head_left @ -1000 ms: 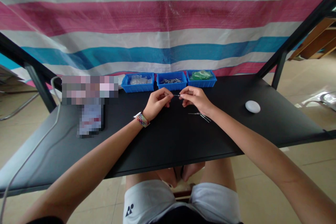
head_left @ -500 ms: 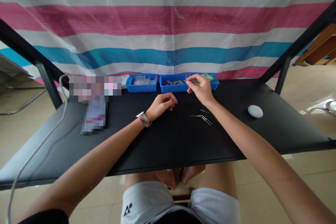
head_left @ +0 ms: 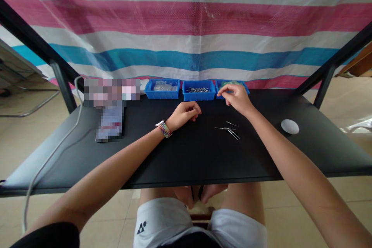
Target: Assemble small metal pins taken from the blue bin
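My left hand (head_left: 185, 115) rests on the black table with its fingers loosely curled and nothing visible in them. My right hand (head_left: 236, 97) hovers in front of the right blue bin (head_left: 247, 86), thumb and fingertips drawn together. Whatever its fingertips hold, if anything, is too small to make out. Just left of it stands the middle blue bin (head_left: 199, 96), with several thin metal pins (head_left: 200, 90) inside. On the table below my right hand lie several more thin pins (head_left: 228, 129), loosely grouped. Green pieces (head_left: 231, 83) show in the right bin, partly hidden by my hand.
The left blue bin (head_left: 162, 94) holds clear plastic pieces. A white oval object (head_left: 290, 126) lies to the right on the black table (head_left: 180, 159). At the left are a blurred-out item (head_left: 112, 122) and a pale cable (head_left: 54, 159). A striped sheet (head_left: 186, 19) hangs behind.
My right hand has drawn back to the right from the edge of the middle bin. My left hand stays in place. The whole view has shifted slightly.
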A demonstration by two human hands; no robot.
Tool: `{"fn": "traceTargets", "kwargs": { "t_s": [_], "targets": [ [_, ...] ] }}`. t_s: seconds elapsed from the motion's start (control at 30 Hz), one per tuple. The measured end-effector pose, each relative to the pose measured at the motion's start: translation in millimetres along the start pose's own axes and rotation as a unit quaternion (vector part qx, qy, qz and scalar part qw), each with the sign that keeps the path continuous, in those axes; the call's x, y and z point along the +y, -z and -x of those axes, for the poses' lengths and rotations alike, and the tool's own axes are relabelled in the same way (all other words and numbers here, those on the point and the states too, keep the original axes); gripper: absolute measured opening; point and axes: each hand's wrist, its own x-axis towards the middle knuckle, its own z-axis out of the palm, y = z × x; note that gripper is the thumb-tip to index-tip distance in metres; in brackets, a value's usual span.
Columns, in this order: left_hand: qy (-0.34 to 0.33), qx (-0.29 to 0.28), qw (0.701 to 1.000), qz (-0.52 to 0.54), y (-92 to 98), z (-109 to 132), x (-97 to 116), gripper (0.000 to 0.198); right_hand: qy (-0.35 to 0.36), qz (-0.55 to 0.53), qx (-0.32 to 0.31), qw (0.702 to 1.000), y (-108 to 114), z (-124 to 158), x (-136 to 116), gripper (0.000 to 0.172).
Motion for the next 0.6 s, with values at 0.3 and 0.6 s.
{"fn": "traceTargets", "kwargs": {
  "t_s": [0.3, 0.6],
  "targets": [
    [0.010, -0.002, 1.000, -0.017, -0.1, 0, 3, 0.017, -0.074, 0.180, -0.246, 0.949, 51, 23, 1, 0.007],
    [0.004, -0.008, 1.000, -0.024, 1.0, -1, 4, 0.016, -0.091, 0.198, -0.336, 0.916, 36, 27, -9, 0.008]
  ]
}}
